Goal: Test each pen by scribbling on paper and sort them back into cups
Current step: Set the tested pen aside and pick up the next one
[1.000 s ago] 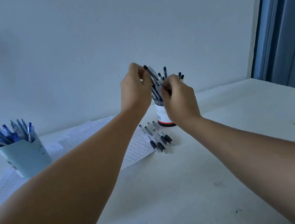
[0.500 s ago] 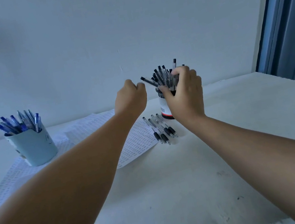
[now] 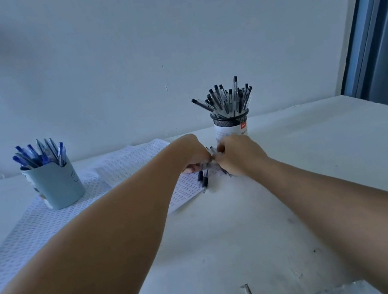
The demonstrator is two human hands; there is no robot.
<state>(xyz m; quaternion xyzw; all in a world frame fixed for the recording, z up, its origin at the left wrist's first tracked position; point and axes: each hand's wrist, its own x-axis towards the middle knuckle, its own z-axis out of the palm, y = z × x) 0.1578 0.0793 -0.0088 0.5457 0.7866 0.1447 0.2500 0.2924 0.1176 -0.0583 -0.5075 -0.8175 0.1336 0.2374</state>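
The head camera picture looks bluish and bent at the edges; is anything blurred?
Head view: dim bluish light, soft shadows, no glare; wide-angle lens bows the table edge and door frame; both cups look sharp, but the loose black pens between the left hand and right hand are slightly smeared.

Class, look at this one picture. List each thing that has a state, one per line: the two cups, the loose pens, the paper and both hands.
Light blue cup: upright, full of blue pens.
Mesh cup: upright, full of black pens.
Loose pens: lying flat at the paper's edge.
Paper: spread flat on the table.
Left hand: fingers curled at the loose pens.
Right hand: fingers curled at the loose pens.
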